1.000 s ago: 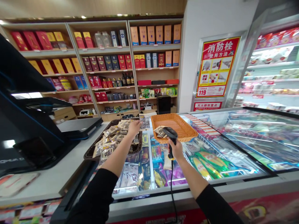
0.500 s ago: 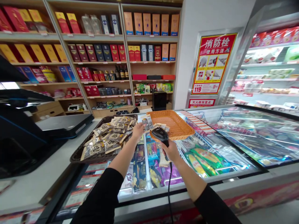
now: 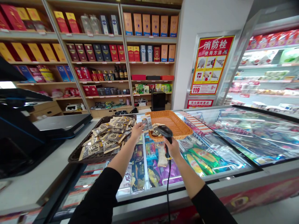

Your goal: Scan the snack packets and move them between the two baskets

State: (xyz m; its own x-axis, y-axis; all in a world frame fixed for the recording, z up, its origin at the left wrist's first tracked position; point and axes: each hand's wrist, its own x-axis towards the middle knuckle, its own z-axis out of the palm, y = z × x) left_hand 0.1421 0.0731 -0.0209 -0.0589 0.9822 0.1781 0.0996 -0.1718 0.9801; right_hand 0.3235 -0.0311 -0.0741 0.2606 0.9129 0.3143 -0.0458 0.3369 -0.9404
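My left hand [image 3: 137, 129] pinches a small clear snack packet [image 3: 146, 122] and holds it up between two baskets. My right hand [image 3: 172, 148] grips the handle of a black barcode scanner [image 3: 164, 132], whose head points toward the packet from a short way off. The scanner's black cable [image 3: 168, 186] hangs down toward me. A dark wicker basket [image 3: 77, 156] on the left is piled with several brown snack packets [image 3: 109, 134]. On the right, an orange wicker basket [image 3: 177, 123] holds a packet or two at its near left corner. Both baskets rest on a glass-topped freezer [image 3: 210, 158].
A black checkout terminal [image 3: 25, 124] stands on the white counter [image 3: 35, 183] to the left. Wooden shelves [image 3: 105, 62] of boxed bottles fill the back wall. A red fire-hydrant poster [image 3: 211, 65] hangs on the right; beyond it is an open chiller [image 3: 271, 71].
The view dropped and shifted, so baskets sit further left. My left hand carried the packet from above the dark basket toward the orange one. The scanner stayed aimed at it, rising slightly.
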